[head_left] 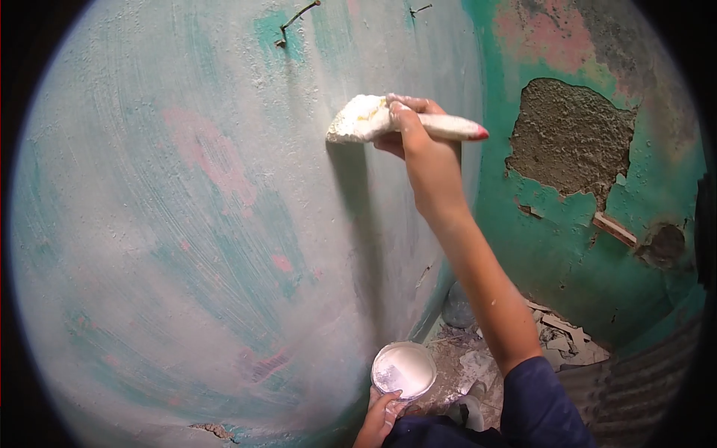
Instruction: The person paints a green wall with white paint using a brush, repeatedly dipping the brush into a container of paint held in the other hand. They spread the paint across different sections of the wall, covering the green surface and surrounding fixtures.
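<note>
My right hand [409, 123] is closed around a wide paintbrush [452, 127] near its bristles. The brush's white-coated bristles [351, 121] press against the wall [246, 187], and its red-tipped handle points right. White paint is streaked thinly over the wall, with turquoise and pink showing through. Low in the view, my left hand [382, 414] grips the rim of a round tub [432, 379] of white paint, thumb over the edge. Paint smears mark the fingers of both hands.
Two bent metal hooks [293, 24] stick out of the wall above the brush. On the right, a green wall [538, 246] has a large patch of bare plaster [571, 138]. Broken debris [564, 340] lies on the floor by the corner. A corrugated sheet [642, 388] stands at lower right.
</note>
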A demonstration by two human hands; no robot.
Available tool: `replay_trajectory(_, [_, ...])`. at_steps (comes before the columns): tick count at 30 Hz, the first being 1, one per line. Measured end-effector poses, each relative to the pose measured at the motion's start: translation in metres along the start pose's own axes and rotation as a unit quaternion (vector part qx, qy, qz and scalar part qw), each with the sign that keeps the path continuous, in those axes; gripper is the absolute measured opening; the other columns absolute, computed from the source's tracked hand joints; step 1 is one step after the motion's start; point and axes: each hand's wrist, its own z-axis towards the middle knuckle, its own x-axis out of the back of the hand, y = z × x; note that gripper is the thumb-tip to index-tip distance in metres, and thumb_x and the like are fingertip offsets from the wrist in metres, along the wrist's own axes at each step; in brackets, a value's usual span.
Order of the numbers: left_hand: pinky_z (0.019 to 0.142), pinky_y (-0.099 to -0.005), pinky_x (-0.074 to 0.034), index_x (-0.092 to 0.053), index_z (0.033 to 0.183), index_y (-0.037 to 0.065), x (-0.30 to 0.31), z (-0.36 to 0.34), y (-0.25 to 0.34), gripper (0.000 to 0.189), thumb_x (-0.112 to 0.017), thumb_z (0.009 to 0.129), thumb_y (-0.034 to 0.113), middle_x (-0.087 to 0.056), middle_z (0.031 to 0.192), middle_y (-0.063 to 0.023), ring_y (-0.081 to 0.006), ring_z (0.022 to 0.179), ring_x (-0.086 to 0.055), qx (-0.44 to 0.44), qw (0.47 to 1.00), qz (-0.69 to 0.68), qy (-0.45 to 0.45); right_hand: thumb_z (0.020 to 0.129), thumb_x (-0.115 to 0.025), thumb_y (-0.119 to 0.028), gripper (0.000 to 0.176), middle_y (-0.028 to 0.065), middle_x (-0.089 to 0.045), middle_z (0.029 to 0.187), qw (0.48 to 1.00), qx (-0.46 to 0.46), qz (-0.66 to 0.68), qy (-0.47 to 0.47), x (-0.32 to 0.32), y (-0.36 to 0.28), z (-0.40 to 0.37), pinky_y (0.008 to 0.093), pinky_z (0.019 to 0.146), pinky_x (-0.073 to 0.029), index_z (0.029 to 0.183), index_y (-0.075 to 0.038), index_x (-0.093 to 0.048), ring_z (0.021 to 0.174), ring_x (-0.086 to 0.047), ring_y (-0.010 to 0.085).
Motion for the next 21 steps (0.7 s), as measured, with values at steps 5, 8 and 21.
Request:
replay_trajectory(5, [0.097, -0.0440, -0.053, -0.030, 0.142, 0.012, 0.000, -0.001, 0.000, 0.066, -0.057, 0.084, -0.006, -0.049, 0.134, -0.0117, -0.0283, 0.121, -0.055, 0.002, 1.000, -0.011, 0.012, 0.099, -0.055, -0.024, 0.031, 0.0147, -0.064, 0.115, 0.988, -0.120, 0.018, 0.100, 0.033, 0.067, -0.090, 0.0350, 0.085, -0.060, 0.117, 0.001, -0.055, 0.101, -0.066, 0.0222])
replay_trajectory(8, [0.098, -0.0441, -0.052, -0.030, 0.142, 0.012, -0.002, 0.001, 0.002, 0.066, -0.057, 0.084, -0.006, -0.049, 0.135, -0.0121, -0.0287, 0.121, -0.055, 0.004, 1.000, -0.013, 0.019, 0.099, -0.056, -0.022, 0.024, 0.0114, -0.062, 0.113, 0.967, -0.215, -0.032, 0.133, 0.064, 0.101, -0.149, 0.0283, 0.077, -0.059, 0.113, -0.003, -0.054, 0.097, -0.065, 0.0166])
replay_trajectory(21, [0.089, -0.0387, -0.056, -0.033, 0.138, 0.012, -0.006, 0.005, 0.001, 0.065, -0.061, 0.083, -0.006, -0.053, 0.131, -0.0114, -0.0256, 0.115, -0.059, -0.003, 1.000, -0.028, -0.006, 0.096, -0.059, -0.019, 0.023, 0.0133, -0.067, 0.098, 0.998, -0.006, -0.057, -0.020, -0.008, -0.013, 0.000, 0.0310, 0.073, -0.058, 0.102, 0.004, -0.059, 0.083, -0.068, 0.0179])
